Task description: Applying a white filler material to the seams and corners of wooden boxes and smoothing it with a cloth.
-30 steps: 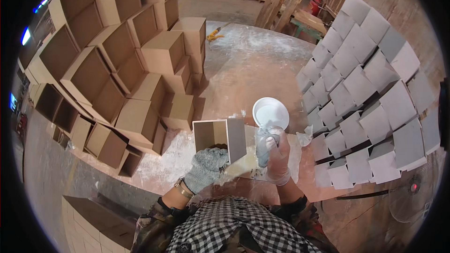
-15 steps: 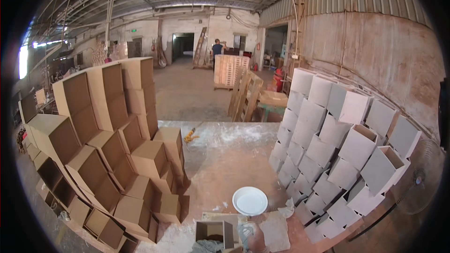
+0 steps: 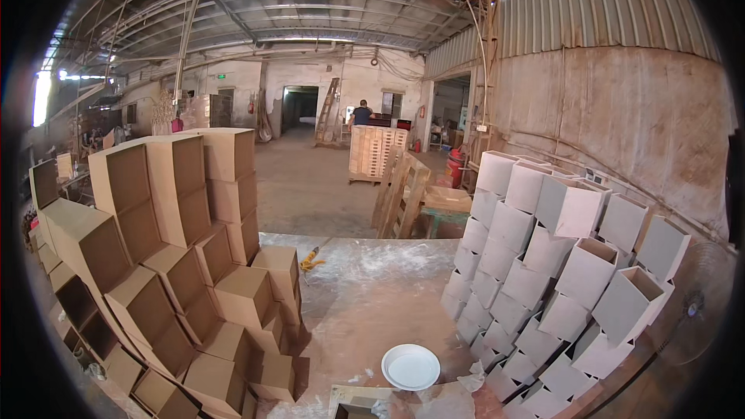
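At the lower edge, the top of a small open box [image 3: 354,411] comes into view, mostly cut off. Against its right side shows a pale sliver of my gloved right hand [image 3: 381,409]; its fingers are too cropped to read. My left hand is out of the picture. Just beyond the box, a round white dish [image 3: 410,367] rests on the dusty worktable [image 3: 349,318]. A crumpled pale sheet [image 3: 458,399] lies to the right of the box.
Brown board boxes [image 3: 233,295] rise in tall stacks on the left. White and grey boxes [image 3: 508,225] are piled on the right, near a standing fan [image 3: 693,304]. A yellow-handled tool [image 3: 312,261] lies toward the table's far edge. Farther off, a person [image 3: 362,114] stands behind stacked wood [image 3: 378,151].
My view has tilted up, so everything sits lower in the picture. The small box and my right hand have mostly slid below the edge; the gloved left hand inside the box has gone from view.
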A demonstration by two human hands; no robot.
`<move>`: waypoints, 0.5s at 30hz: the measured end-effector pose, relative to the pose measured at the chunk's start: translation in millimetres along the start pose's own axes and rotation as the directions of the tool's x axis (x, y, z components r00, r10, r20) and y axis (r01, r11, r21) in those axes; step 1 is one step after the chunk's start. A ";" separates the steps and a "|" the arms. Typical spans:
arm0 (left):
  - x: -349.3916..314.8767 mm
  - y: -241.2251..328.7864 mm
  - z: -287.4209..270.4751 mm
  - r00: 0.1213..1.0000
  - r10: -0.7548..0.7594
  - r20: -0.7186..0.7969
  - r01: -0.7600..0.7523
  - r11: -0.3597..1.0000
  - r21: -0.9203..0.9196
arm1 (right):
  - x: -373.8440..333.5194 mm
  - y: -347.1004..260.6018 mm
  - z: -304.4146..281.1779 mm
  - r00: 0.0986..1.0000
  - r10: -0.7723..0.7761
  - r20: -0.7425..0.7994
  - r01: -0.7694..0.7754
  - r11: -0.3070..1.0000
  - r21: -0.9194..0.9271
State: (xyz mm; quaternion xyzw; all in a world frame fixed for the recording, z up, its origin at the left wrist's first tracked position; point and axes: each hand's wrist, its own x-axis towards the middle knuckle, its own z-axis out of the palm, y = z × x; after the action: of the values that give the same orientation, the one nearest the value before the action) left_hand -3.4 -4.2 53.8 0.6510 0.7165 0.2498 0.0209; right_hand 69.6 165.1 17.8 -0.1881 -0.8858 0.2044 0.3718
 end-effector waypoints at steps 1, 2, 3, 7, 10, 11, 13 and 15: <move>2.8 -1.6 1.8 1.000 -0.004 -0.011 0.004 1.000 -0.007 | -4.9 4.5 -0.1 1.000 -0.005 0.000 0.005 1.000 0.024; 1.7 -4.0 3.6 1.000 -0.003 -0.028 0.003 1.000 -0.015 | -5.1 -6.6 -14.6 1.000 -0.002 0.013 0.001 1.000 0.023; 2.3 -5.6 5.7 0.999 -0.001 -0.044 0.000 1.000 -0.024 | 0.6 -25.1 -40.2 0.987 -0.052 0.150 0.034 0.992 0.120; 9.4 -11.2 13.5 0.996 0.015 -0.089 -0.020 0.998 -0.059 | -1.3 -30.3 -52.1 0.968 -0.235 0.089 0.200 0.935 0.294; 10.1 -15.7 17.7 0.992 0.018 -0.127 -0.027 0.997 -0.065 | -10.3 -24.5 -47.8 0.964 -0.256 -0.066 0.256 0.846 0.467; 8.8 -15.1 20.3 0.989 0.023 -0.146 -0.033 0.998 -0.063 | -17.2 -23.6 -51.9 0.985 -0.167 -0.041 0.165 0.848 0.503; 6.4 -18.1 25.0 0.981 0.042 -0.190 -0.050 0.998 -0.039 | -27.3 -20.4 -63.5 0.959 0.225 0.172 -0.283 0.728 0.625; 6.2 -23.5 33.6 0.975 0.044 -0.218 -0.050 0.998 -0.023 | -37.0 -16.7 -83.8 0.721 0.524 0.453 -0.658 0.313 0.685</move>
State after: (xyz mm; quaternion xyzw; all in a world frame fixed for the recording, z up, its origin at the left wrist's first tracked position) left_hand -14.0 12.2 17.2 0.6361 0.6953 0.3301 -0.0541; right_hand 152.3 151.6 58.2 -0.2909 -0.5797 0.7201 0.2464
